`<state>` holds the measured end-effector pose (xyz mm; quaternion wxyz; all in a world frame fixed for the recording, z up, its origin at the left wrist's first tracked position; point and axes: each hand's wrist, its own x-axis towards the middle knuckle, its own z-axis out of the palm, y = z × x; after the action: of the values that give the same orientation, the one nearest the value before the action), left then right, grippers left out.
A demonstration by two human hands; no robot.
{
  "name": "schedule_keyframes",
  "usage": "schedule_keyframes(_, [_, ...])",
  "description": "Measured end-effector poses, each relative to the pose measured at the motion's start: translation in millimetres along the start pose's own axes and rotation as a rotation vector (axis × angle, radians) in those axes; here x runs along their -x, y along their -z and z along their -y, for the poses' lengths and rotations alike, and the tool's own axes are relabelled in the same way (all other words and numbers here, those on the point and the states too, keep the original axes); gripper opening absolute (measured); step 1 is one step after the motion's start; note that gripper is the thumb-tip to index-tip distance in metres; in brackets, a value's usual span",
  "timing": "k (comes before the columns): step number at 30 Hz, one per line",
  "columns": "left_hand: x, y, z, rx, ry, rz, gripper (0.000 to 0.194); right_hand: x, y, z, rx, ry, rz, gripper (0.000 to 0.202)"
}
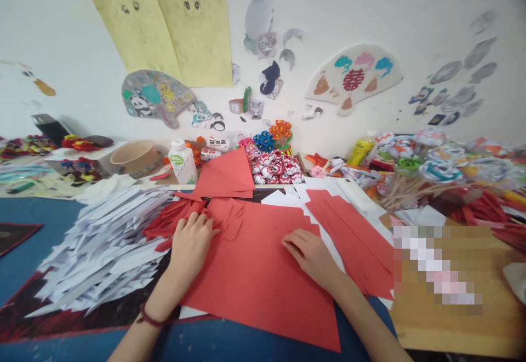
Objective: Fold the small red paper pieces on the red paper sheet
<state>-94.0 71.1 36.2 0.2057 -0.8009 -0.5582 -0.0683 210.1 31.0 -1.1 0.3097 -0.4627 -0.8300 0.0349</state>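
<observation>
A large red paper sheet [263, 274] lies in front of me on the blue table. My left hand [191, 241] is at its upper left, fingers bent down over a pile of red paper strips [175, 217]; whatever the fingertips hold is hidden. Beside its thumb, small cut red paper pieces [230, 219] rest on the sheet. Over the sheet's right part, my right hand [308, 250] has thumb and fingers drawn together in a pinch, and I cannot make out anything in it.
White paper strips [107, 247] are heaped at left. Long red papers [353, 241] lie on white sheets at right, near a wooden board [452, 307]. Behind stand a folded red paper [226, 173], a white bottle [183, 162], a yellow bottle [361, 148] and paper flowers [277, 167].
</observation>
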Motion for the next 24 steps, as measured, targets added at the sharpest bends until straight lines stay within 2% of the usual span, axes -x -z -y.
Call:
schedule_keyframes(4, [3,9.4,1,0.043,-0.056,-0.111,0.023,-2,1,1,0.025,0.002,-0.038,0.025])
schedule_keyframes(8, [11,17.5,-25,0.12,-0.326,-0.303,0.029,-3,4,10,0.199,0.045,-0.174,0.029])
schedule_keyframes(11, [21,15.7,-51,0.138,-0.541,-0.37,0.033,3,6,20,0.329,0.213,-0.168,0.03])
schedule_keyframes(13, [27,12.4,-63,0.166,-0.631,-0.369,0.03,10,5,26,0.361,0.342,-0.135,0.025])
schedule_keyframes(15, [31,8.8,-71,0.208,-0.685,-0.362,0.027,18,3,29,0.365,0.388,-0.096,0.027])
schedule_keyframes(18, [33,4.9,-75,0.323,-0.634,-0.305,0.023,26,2,30,0.331,0.33,-0.044,0.025])
schedule_keyframes(21, [31,5.1,-78,0.493,-0.47,-0.227,0.017,28,3,30,0.224,0.202,-0.031,0.026])
schedule_keyframes(24, [27,9.4,-84,0.58,-0.325,-0.158,0.02,23,3,30,0.049,0.021,-0.004,0.026])
